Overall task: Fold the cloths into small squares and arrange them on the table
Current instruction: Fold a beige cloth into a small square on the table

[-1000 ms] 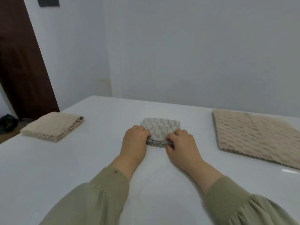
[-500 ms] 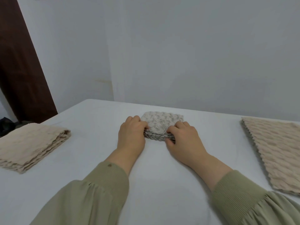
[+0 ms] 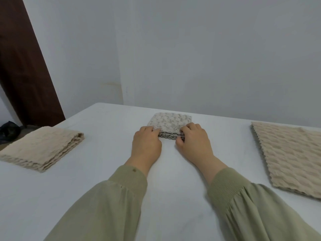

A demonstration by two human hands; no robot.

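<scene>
The white surface (image 3: pixel 173 180) carried a large unfolded beige cloth (image 3: pixel 291 159) at the right and a folded beige cloth (image 3: pixel 43 148) well apart at the left. Between them, toward the far edge, lay the small grey cloth (image 3: pixel 171 121), folded. It looked nearly square, slightly longer left to right, with its stacked layer edges facing the person. The left hand (image 3: pixel 146 145) and right hand (image 3: pixel 194 143) held its near corners, fingers (image 3: pixel 189 127) curled and pinching the layers. Released unevenly, the springy layers might fan open or skew.
</scene>
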